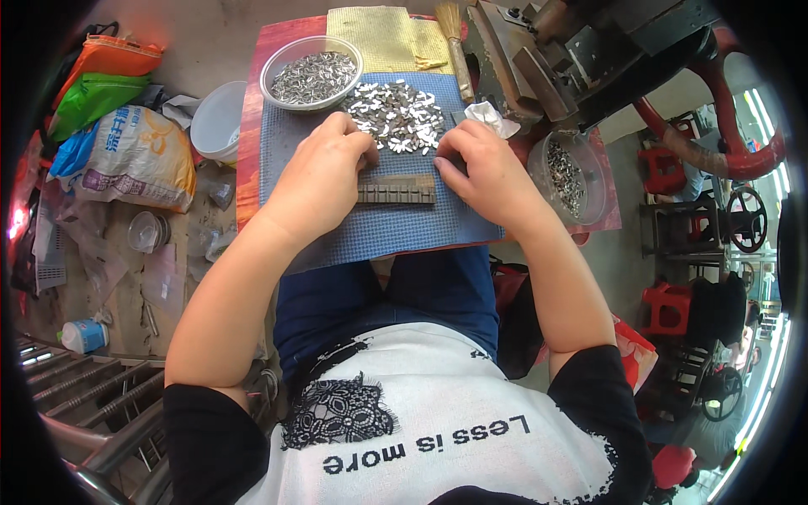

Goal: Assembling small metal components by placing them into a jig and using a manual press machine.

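Note:
A slotted metal block (396, 190) lies on a blue textured mat (337, 244) in front of me. My left hand (324, 172) is over the block's left end, its fingers curled in and their tips partly hidden. At the right end, my right hand (484, 164) has thumb and forefinger brought together; anything between them is too small to make out. Just beyond both hands spreads a loose pile of small white and dark pieces (400, 114). A clear round bowl (313, 74) full of small grey metal pieces stands behind my left hand.
A brush (454, 50) and yellow sheet (370, 38) lie at the back. Right of the mat are crumpled white tissue (492, 119), a clear tub of small parts (568, 177) and a heavy machine (555, 67). A white bucket (217, 122) and sacks (135, 156) are left.

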The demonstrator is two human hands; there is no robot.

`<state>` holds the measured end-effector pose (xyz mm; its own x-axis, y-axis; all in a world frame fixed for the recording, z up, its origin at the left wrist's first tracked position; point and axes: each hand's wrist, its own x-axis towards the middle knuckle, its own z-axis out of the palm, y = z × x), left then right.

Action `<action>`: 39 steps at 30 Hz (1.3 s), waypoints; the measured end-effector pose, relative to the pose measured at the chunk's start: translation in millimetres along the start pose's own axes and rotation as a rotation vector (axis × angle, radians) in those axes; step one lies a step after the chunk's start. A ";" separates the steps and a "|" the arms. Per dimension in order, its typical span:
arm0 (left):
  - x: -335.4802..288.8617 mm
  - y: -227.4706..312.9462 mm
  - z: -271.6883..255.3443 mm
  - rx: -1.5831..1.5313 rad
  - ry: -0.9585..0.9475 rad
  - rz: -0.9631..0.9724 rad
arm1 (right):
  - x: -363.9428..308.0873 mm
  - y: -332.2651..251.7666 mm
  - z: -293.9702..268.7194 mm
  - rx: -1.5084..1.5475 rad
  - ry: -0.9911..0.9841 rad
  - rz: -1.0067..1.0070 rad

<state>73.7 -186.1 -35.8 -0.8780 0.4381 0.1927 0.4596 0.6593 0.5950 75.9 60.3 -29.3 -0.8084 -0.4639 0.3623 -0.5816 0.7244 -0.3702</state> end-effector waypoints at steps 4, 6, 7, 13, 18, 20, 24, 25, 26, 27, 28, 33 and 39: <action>-3.1 6.0 -4.0 -0.024 0.027 -0.037 | 1.8 -13.5 -7.7 0.111 -0.062 0.174; -2.5 2.0 -3.4 -0.075 0.076 -0.018 | -0.3 -18.9 -4.9 0.295 -0.007 0.240; -3.5 -1.4 -10.4 -0.112 0.078 -0.036 | -1.2 -19.2 -2.7 0.301 -0.009 0.236; -17.0 -5.2 -37.9 -0.299 -0.118 -0.098 | -8.0 -36.7 7.2 0.734 -0.011 0.470; -23.1 -1.4 -34.6 -0.271 -0.174 -0.124 | -14.6 -35.1 14.0 0.465 0.000 0.183; -22.9 0.1 -38.4 -0.241 -0.200 -0.124 | -19.1 -31.5 13.0 0.394 -0.001 0.148; -20.0 3.6 -39.0 -0.244 -0.210 -0.174 | -20.7 -31.2 10.3 0.402 -0.014 0.167; -19.6 2.3 -39.3 -0.264 -0.206 -0.195 | -20.0 -32.0 9.9 0.421 -0.020 0.218; -19.8 1.2 -40.1 -0.283 -0.199 -0.218 | -19.2 -32.8 9.7 0.440 -0.028 0.266; -19.4 -2.0 -37.6 -0.283 -0.199 -0.218 | -18.9 -33.7 9.7 0.441 -0.028 0.266; -18.2 -7.3 -32.2 -0.334 -0.102 -0.214 | -19.0 -34.6 9.7 0.427 -0.023 0.278; -3.3 -7.2 -25.7 -0.268 0.110 -0.230 | -18.1 -33.5 11.2 0.411 -0.026 0.260; 1.8 -14.0 -21.4 -0.066 0.009 -0.161 | -13.3 -34.1 7.4 0.422 -0.118 0.277</action>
<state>62.8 -207.6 -27.1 -0.9411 0.3239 0.0975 0.3030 0.6791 0.6686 105.8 38.1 -27.8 -0.9278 -0.3559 0.1119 -0.3106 0.5707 -0.7601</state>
